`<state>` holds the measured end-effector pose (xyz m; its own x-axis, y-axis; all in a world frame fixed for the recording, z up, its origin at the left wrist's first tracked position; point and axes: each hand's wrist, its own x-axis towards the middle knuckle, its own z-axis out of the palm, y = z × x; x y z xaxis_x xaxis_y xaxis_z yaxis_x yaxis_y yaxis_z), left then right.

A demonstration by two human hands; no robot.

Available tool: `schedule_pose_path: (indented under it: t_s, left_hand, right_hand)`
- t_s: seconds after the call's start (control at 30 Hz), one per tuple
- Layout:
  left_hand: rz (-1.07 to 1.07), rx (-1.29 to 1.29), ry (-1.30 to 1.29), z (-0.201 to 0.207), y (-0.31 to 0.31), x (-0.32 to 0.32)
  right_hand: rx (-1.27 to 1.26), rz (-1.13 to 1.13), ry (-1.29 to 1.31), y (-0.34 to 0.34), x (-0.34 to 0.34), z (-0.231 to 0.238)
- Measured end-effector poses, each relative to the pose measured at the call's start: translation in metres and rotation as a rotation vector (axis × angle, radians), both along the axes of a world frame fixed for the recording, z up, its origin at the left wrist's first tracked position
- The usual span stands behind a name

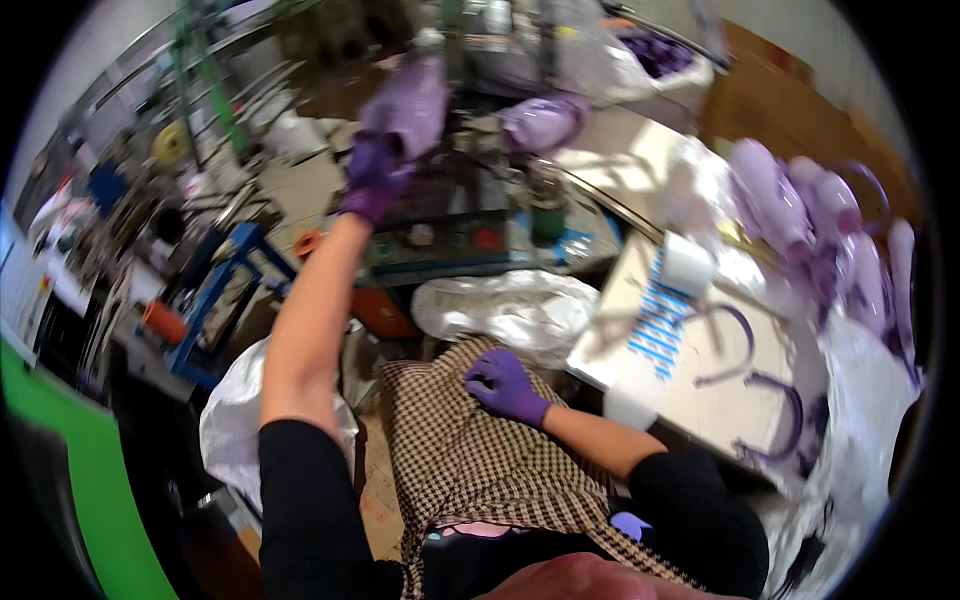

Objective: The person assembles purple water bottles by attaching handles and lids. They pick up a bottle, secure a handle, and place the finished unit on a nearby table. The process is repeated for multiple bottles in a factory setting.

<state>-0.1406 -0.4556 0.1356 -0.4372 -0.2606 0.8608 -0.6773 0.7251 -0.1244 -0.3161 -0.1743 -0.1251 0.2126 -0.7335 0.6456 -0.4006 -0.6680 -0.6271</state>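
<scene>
Reaching far forward, my left hand (377, 178), in a purple glove, is closed on a glossy lilac plastic part (412, 108). Both are smeared by motion, and the fingers' exact hold is partly hidden. The part is over a dark machine bed (450, 225). Another lilac part (545, 122) lies just right of it. My right hand (505, 387), also gloved in purple, rests low over the checked apron (470, 450) on my lap. Its fingers are curled in, with nothing visible in them.
At the right, a white board (735, 375) carries curved purple strips (775, 420) and a white roll (688, 265) with blue marks. Several lilac parts (775, 195) are heaped beyond it. White plastic bags (505, 310) hang near the machine. A blue frame (215, 310) stands left.
</scene>
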Motion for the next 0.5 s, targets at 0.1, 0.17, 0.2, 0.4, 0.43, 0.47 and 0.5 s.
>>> schedule_pose_path:
  t_s: [0.1, 0.17, 0.2, 0.4, 0.43, 0.47, 0.5]
  left_hand:
    - [0.207, 0.279, 0.291, -0.052, 0.019, 0.001]
    - [-0.187, 0.424, 0.461, -0.098, 0.053, 0.022]
    - [-0.185, 0.46, 0.565, -0.119, 0.08, 0.012]
    - [-0.174, 1.168, 0.541, -0.258, 0.151, 0.04]
    - [-0.18, 1.007, 0.421, -0.249, 0.15, 0.039]
    - [-0.176, 0.852, 0.313, -0.242, 0.157, 0.037]
    - [-0.202, 0.823, 0.337, -0.237, 0.16, 0.03]
  right_hand:
    - [-0.021, -0.035, -0.016, -0.003, -0.006, -0.016]
    - [-0.008, 0.014, -0.049, -0.003, -0.003, -0.013]
    - [0.007, 0.035, -0.031, -0.003, -0.005, -0.012]
    - [-0.051, -0.034, 0.033, 0.001, -0.004, -0.009]
    - [-0.049, -0.048, 0.044, 0.002, -0.005, -0.01]
    - [0.013, -0.04, 0.048, 0.005, -0.006, -0.008]
    - [-0.011, -0.043, 0.037, 0.002, -0.005, -0.009]
